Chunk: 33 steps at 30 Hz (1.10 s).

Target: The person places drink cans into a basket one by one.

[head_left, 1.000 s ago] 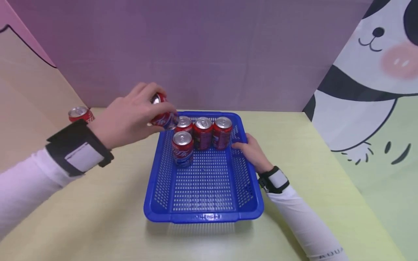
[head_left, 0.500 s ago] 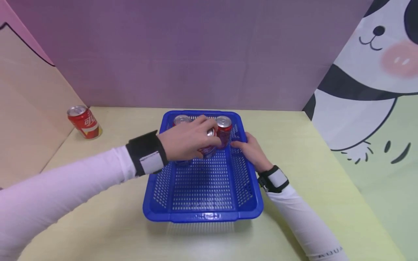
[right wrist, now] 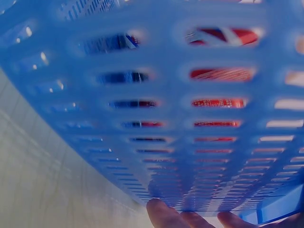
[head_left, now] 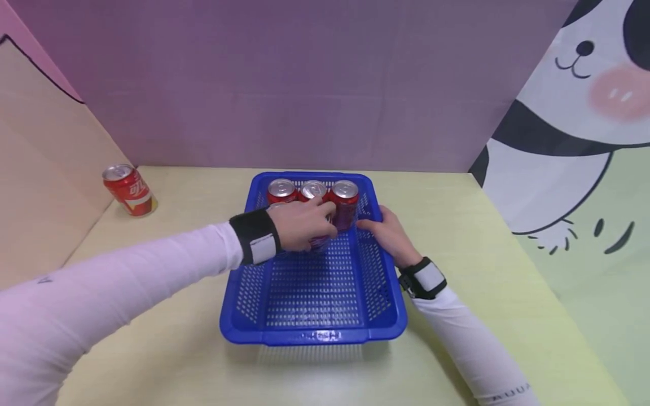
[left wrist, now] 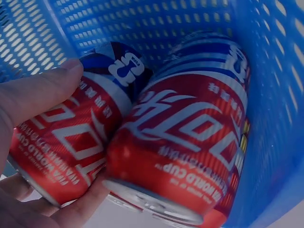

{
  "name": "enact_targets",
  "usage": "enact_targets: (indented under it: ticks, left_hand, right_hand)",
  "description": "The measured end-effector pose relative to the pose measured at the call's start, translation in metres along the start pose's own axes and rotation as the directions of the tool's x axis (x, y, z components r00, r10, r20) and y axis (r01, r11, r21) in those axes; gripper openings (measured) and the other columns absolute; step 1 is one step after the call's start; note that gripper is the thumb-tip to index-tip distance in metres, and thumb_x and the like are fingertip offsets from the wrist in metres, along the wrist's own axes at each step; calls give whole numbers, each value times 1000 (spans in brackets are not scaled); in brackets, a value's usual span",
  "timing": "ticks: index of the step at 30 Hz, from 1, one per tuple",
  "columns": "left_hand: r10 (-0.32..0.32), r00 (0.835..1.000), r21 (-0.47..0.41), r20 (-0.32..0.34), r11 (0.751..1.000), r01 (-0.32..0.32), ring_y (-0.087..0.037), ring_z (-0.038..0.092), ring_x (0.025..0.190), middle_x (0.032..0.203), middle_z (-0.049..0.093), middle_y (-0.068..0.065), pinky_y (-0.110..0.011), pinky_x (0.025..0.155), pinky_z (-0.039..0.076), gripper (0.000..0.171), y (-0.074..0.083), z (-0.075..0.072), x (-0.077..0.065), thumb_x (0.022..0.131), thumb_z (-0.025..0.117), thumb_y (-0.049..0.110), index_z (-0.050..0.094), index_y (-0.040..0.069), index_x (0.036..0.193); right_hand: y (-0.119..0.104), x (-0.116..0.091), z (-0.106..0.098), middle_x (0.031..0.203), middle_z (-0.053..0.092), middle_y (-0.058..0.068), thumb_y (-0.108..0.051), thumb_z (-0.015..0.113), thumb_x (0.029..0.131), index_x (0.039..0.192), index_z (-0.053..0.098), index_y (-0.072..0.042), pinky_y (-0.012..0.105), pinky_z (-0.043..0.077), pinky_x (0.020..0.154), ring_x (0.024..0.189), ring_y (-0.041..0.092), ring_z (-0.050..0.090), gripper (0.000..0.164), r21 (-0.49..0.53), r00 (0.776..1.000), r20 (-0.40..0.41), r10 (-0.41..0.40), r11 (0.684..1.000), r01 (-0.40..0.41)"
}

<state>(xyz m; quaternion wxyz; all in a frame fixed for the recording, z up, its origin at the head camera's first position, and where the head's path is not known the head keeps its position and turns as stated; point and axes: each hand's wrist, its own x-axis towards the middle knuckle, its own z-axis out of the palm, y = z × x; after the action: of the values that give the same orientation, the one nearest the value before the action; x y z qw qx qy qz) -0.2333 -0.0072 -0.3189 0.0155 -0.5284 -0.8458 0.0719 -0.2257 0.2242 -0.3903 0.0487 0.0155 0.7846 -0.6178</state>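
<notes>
In the head view my left hand point(head_left: 303, 223) reaches down into a blue plastic basket point(head_left: 235, 293). It grips a red soda can point(left wrist: 71, 142), thumb on one side and fingers on the other in the left wrist view. Right beside that one stands a second can point(left wrist: 185, 123), mostly covered by the hand from above. Behind them, three cans line the far end, one of them the right-hand can point(head_left: 345, 204). My right hand point(head_left: 395, 238) grips the basket's right rim, thumb inside; its fingertips point(right wrist: 164, 216) show against the perforated outer wall.
On the pale yellow table point(head_left: 457, 225), a lone red can point(head_left: 131, 190) stands at the far left. A purple wall point(head_left: 304, 84) closes off the back, and a panda-printed panel point(head_left: 569, 129) rises on the right. The basket's near half shows bare perforated floor.
My left hand has carried the can from above the basket's far left corner down to the right, into the basket beside the front can. The right hand stays on the rim.
</notes>
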Motion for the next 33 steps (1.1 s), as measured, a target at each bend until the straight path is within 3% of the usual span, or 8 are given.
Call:
enact_targets:
  ticks: [6,14,22,28,33]
  left_hand:
    - [21,999,28,28,999,-22,-28,55,103,117,59,-9,-40,79,55,42,-3,13,7,79,83,14,74,25,118]
    - [-3,1000,55,27,998,1,-28,55,105,118,61,-8,-45,87,51,41,-4,14,11,81,82,14,74,29,118]
    - [49,998,208,-29,977,-42,-29,47,109,116,61,-9,-43,94,45,33,-4,17,11,86,77,15,75,29,116]
    - [41,999,74,-33,997,-39,-30,41,122,130,55,-10,-47,105,37,38,-6,14,2,88,75,31,70,27,126]
    - [1,990,-8,-139,1000,-2,-33,35,131,138,50,-12,-54,111,27,44,-15,6,-17,93,67,40,63,23,133]
  right_hand:
    - [-2,-1,1,120,58,24,-12,61,93,137,42,3,53,53,84,107,47,59,50,-20,1000,-3,3,1000,-3]
    - [0,2,1,119,58,23,-14,62,92,135,44,2,51,54,83,104,45,60,50,-39,1000,-18,0,999,-1]
    - [0,1,0,120,58,23,-14,62,93,137,43,2,49,55,81,105,45,60,50,-24,1000,-8,3,1000,-3]
    - [2,0,0,120,58,26,-13,61,93,137,42,2,53,54,83,106,48,59,51,-15,1000,3,5,1000,-5]
    - [2,1,0,119,58,24,-14,62,92,137,42,3,51,54,83,105,47,60,52,-31,1000,-6,-7,999,7]
